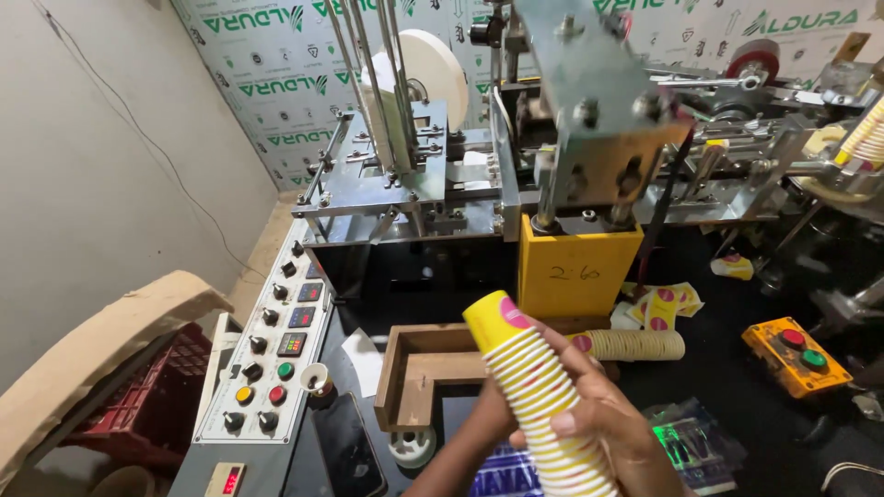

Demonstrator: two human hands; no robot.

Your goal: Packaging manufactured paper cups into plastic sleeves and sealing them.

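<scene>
While your right hand [603, 419] has its fingers [564, 423] clamped round the stack of yellow paper cups [534, 387] at lower centre, your left hand [493, 414] (mostly hidden) supports it; its fingers can't be judged. Another cup stack [631, 345] lies just right, by the yellow block [571, 271].

A tall stack of nested yellow paper cups [539, 396] stands before the open wooden tray [419, 368]; another ribbed yellow cup stack [635, 345] lies right of it. The grey button-studded control panel [267, 354] sits left, the yellow metal block [575, 267] behind, and the orange two-button switch box [796, 356] far right.
</scene>
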